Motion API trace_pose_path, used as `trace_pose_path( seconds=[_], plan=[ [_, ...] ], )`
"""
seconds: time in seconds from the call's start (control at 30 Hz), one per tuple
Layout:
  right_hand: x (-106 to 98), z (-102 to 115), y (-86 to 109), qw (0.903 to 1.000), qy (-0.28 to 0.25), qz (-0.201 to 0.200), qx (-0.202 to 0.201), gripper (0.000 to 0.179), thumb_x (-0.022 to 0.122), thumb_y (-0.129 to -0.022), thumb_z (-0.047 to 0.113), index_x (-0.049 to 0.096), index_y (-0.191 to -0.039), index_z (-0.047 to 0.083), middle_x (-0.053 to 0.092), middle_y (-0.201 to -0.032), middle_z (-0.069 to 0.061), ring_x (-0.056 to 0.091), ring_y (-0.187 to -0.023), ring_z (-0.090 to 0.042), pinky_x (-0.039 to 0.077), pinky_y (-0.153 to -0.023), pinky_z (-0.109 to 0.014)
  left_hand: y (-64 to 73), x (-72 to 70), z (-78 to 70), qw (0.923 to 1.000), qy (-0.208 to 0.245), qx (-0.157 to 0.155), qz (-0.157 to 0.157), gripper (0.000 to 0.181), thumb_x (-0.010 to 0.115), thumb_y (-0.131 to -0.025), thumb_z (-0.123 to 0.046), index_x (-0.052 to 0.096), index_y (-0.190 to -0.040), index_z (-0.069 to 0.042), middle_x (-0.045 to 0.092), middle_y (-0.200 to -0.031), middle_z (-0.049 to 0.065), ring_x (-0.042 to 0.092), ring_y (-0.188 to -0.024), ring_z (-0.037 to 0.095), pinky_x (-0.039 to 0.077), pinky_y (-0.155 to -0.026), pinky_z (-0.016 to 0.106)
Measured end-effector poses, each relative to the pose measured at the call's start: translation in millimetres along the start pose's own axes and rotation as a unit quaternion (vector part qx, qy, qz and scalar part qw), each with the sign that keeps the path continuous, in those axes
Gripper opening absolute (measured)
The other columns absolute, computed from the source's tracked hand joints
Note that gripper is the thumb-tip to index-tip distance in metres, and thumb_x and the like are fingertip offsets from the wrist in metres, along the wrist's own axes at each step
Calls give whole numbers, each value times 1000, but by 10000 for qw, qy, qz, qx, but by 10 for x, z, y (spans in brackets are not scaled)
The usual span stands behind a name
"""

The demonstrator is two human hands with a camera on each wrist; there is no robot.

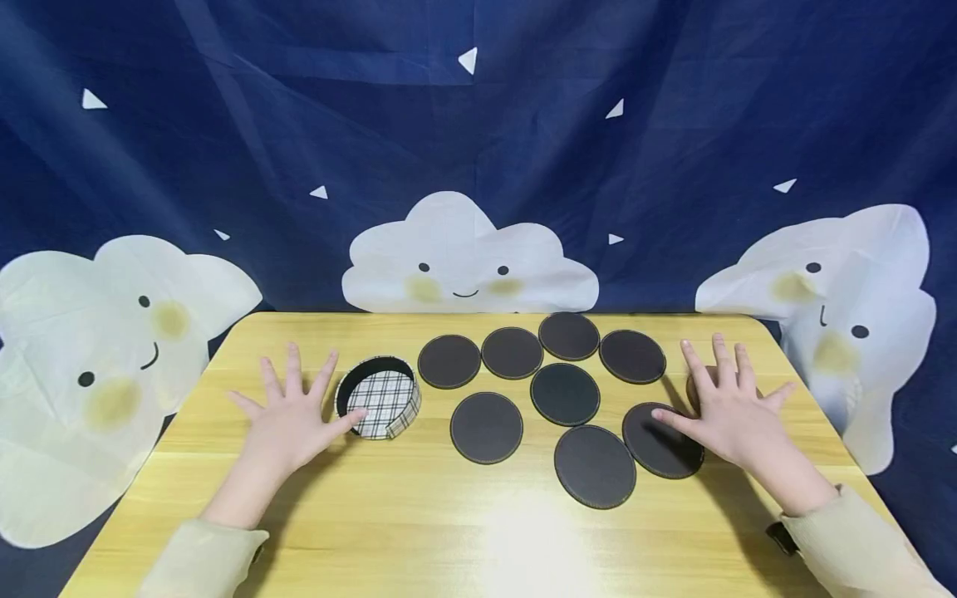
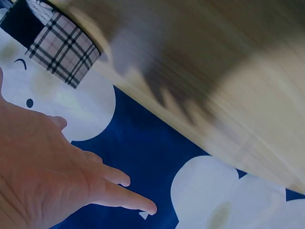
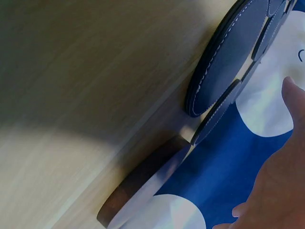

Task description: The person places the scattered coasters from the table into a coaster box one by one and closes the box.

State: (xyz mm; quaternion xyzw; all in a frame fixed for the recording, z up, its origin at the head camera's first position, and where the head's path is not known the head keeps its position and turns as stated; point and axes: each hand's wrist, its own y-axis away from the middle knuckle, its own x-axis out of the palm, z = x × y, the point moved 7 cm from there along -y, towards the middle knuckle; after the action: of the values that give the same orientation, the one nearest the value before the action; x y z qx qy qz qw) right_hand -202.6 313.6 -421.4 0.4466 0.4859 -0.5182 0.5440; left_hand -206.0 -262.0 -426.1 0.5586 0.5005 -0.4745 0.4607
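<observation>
My left hand [image 1: 287,423] is held over the table with its fingers spread, its thumb overlapping a round plaid coaster holder [image 1: 404,411]. In the left wrist view the holder's checked wall [image 2: 64,50] and dark inside show beyond the hand. On the right, my right hand [image 1: 736,415] is also spread and holds nothing. Its thumb overlaps a dark round coaster [image 1: 658,448] in the head view. Partly hidden behind its fingers is a brown round piece [image 1: 697,390], whose low curved brown side [image 3: 143,179] shows in the right wrist view.
Several dark stitched coasters lie flat across the table's middle and right, among them a near one [image 1: 595,467] and a far one [image 1: 568,335]. The pale wooden table [image 1: 374,515] meets a blue cloth [image 1: 478,149] with white clouds at its back edge.
</observation>
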Motion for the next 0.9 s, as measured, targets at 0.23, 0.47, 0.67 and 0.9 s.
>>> trace_pose_path(
  seconds=[0.23, 0.47, 0.67, 0.9],
  plan=[
    [17, 31, -9, 10000, -58, 27, -4, 122, 67, -87, 79, -1, -173, 25, 0, -173, -35, 6, -155, -65, 0, -94, -104, -38, 28, 7, 9999, 77, 70, -106, 108, 48, -92, -86, 9, -173, -25, -5, -172, 38, -9, -152, 71, -6, -98, 101],
    [4, 35, 24, 9998, -101, -185, -71, 117, 69, -87, 76, 9, -172, 22, 7, -172, -35, 11, -154, -65, 4, -97, -102, -54, 38, 17, 9985, 373, 301, -269, 104, 55, -94, -79, 17, -172, -21, -2, -174, 35, -6, -155, 68, -4, -106, 98],
    [-43, 43, 77, 9986, -104, -457, -231, 112, 71, -87, 74, 20, -170, 19, 15, -171, -34, 17, -153, -61, 8, -105, -97, -98, 78, 90, 9937, 944, 534, -278, 102, 65, -96, -66, 18, -171, -16, 2, -174, 34, 1, -156, 66, 10, -113, 92],
    [-74, 80, 175, 9963, -100, -655, -548, 111, 74, -86, 69, 22, -170, 19, 21, -170, -33, 23, -153, -56, 14, -113, -89, -165, 143, 239, 9798, 1870, 683, -198, 107, 75, -95, -53, 12, -172, -13, 6, -173, 35, 13, -155, 64, 22, -113, 89]
  ],
)
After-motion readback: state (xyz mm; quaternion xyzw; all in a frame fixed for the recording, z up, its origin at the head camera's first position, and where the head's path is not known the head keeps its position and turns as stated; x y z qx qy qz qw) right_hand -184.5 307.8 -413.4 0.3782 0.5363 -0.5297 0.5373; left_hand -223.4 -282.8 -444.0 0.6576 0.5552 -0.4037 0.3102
